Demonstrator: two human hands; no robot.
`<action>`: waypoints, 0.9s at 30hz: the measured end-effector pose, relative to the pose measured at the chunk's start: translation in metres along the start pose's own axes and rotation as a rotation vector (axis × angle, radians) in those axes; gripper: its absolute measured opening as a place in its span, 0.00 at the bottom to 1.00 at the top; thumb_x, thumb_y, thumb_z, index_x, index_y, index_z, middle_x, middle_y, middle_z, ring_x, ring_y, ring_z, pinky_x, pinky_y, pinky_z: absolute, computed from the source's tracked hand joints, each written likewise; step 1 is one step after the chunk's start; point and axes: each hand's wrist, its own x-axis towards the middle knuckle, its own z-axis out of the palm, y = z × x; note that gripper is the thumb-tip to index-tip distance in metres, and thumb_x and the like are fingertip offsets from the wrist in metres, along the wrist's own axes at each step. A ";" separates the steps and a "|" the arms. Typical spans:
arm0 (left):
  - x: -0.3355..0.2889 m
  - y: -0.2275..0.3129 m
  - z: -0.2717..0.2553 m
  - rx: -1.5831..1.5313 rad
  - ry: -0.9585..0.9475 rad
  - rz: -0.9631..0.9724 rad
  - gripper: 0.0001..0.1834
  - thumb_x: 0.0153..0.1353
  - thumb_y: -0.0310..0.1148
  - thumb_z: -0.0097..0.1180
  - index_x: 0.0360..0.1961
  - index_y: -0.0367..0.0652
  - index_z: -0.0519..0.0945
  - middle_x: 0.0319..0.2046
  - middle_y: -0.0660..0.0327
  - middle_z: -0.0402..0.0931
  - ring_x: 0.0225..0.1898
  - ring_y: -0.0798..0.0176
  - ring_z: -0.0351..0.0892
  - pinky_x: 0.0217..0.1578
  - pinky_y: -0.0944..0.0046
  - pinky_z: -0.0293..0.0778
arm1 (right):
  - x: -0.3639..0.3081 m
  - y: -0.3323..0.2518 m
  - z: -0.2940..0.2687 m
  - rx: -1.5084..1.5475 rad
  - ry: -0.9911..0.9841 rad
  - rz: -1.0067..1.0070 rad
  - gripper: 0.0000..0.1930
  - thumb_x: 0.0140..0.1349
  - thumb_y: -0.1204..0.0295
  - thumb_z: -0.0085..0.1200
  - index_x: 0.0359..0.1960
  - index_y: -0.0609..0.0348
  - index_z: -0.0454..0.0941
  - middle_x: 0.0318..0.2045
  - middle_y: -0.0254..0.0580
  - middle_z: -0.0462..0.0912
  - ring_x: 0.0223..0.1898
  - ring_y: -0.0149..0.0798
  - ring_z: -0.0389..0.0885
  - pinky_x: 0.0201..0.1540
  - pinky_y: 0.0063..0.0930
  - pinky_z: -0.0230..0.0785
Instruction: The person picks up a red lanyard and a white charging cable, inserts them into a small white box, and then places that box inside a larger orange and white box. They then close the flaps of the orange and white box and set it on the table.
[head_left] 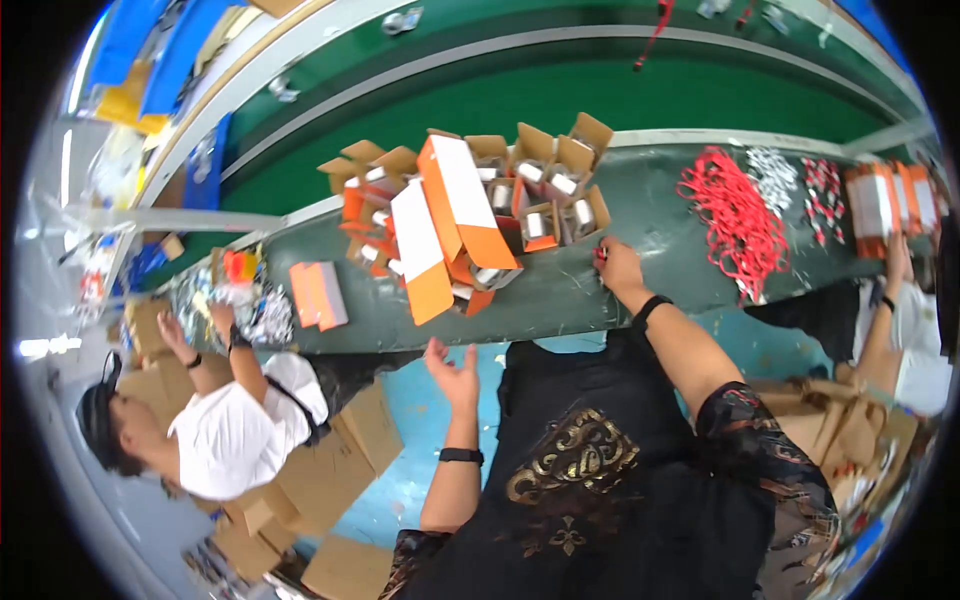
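My left hand (453, 374) hangs in front of the table's near edge, fingers apart and holding nothing. On the tabletop, just right of a cluster of small open orange-and-white boxes (540, 228), my right hand (620, 270) has its fingers curled together. Something small and dark shows at its fingertips, too small to name. The boxes stand upright with brown flaps raised and white items inside. Across the cluster lie two larger orange-and-white boxes, one (460, 190) with its lid side up and another (421, 255) tilted toward me.
Red cords (735, 225), white parts (771, 178) and small red-and-white pieces (823, 200) lie to the right, beside stacked orange-and-white boxes (873, 205). Flat orange boxes (318, 295) lie left. Co-workers (235, 430) work at both sides. Cardboard cartons (330, 470) stand on the floor.
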 end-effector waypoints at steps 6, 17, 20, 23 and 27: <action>0.027 0.052 0.013 -0.039 0.240 0.117 0.63 0.42 0.38 0.81 0.73 0.34 0.51 0.67 0.43 0.58 0.67 0.48 0.62 0.61 0.50 0.66 | -0.014 0.019 -0.015 0.102 -0.221 -0.305 0.17 0.53 0.71 0.67 0.45 0.54 0.78 0.31 0.52 0.84 0.38 0.57 0.84 0.42 0.47 0.76; 0.020 0.062 0.099 -0.341 0.347 0.063 0.51 0.41 0.36 0.82 0.63 0.32 0.62 0.57 0.49 0.65 0.60 0.51 0.68 0.63 0.55 0.64 | -0.060 -0.036 -0.115 0.771 -0.466 -0.017 0.20 0.62 0.79 0.62 0.52 0.57 0.67 0.35 0.40 0.84 0.32 0.31 0.84 0.33 0.22 0.79; 0.026 0.059 0.110 -0.354 0.369 0.121 0.53 0.43 0.35 0.81 0.65 0.30 0.60 0.58 0.48 0.64 0.61 0.51 0.67 0.64 0.56 0.63 | -0.089 -0.100 -0.142 0.693 -0.519 -0.400 0.19 0.60 0.77 0.65 0.50 0.58 0.69 0.34 0.40 0.84 0.34 0.30 0.84 0.35 0.26 0.79; 0.026 0.065 0.101 -0.296 0.356 0.141 0.55 0.42 0.34 0.81 0.67 0.31 0.59 0.55 0.49 0.65 0.58 0.51 0.69 0.61 0.56 0.67 | -0.107 -0.145 -0.141 0.548 -0.549 -0.607 0.21 0.57 0.77 0.69 0.49 0.59 0.71 0.36 0.39 0.83 0.37 0.28 0.84 0.39 0.25 0.79; 0.027 0.058 0.088 -0.307 0.208 0.071 0.49 0.40 0.37 0.80 0.64 0.38 0.66 0.48 0.50 0.67 0.47 0.49 0.72 0.49 0.53 0.72 | -0.121 -0.192 -0.123 0.491 -0.471 -0.799 0.19 0.57 0.75 0.68 0.48 0.59 0.74 0.36 0.41 0.83 0.35 0.34 0.85 0.37 0.28 0.79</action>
